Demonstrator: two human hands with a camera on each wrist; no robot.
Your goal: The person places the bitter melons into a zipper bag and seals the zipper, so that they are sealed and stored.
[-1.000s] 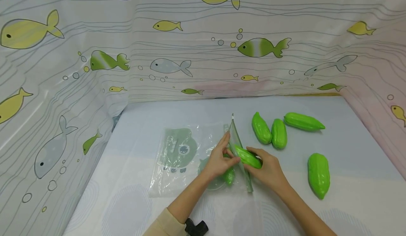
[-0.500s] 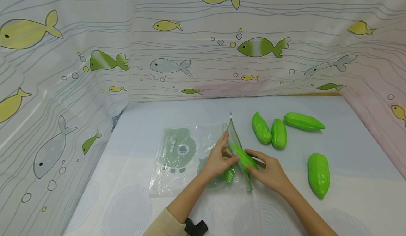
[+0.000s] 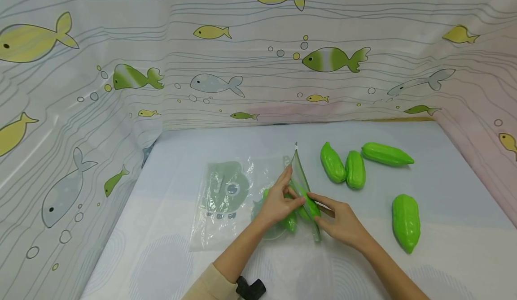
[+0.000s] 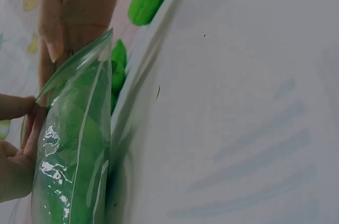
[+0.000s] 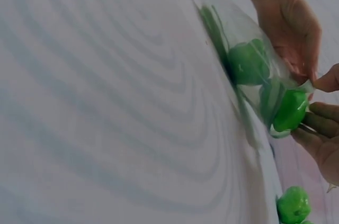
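A clear zip bag (image 3: 258, 170) with a grey-green animal print lies on the table, its mouth spread apart toward the right. My left hand (image 3: 278, 203) pinches the upper edge of the mouth between thumb and fingers. Inside the bag are green ridged toy gourds (image 3: 289, 223), partly hidden by that hand. My right hand (image 3: 341, 221) grips the rear end of another green toy gourd (image 3: 311, 206), which is mostly within the mouth. In the right wrist view the gourd's end (image 5: 290, 110) shows against the right fingers (image 5: 320, 123).
Three toy gourds lie close together at the back right: a curved one (image 3: 333, 163), a short one (image 3: 355, 170) and a long one (image 3: 387, 154). Another gourd (image 3: 405, 223) lies nearer on the right. Behind the table hangs a fish-printed curtain (image 3: 262, 71).
My right hand has pushed the gourd leftward and deeper into the bag's mouth, turning it steeper. The left hand keeps its pinch on the bag edge.
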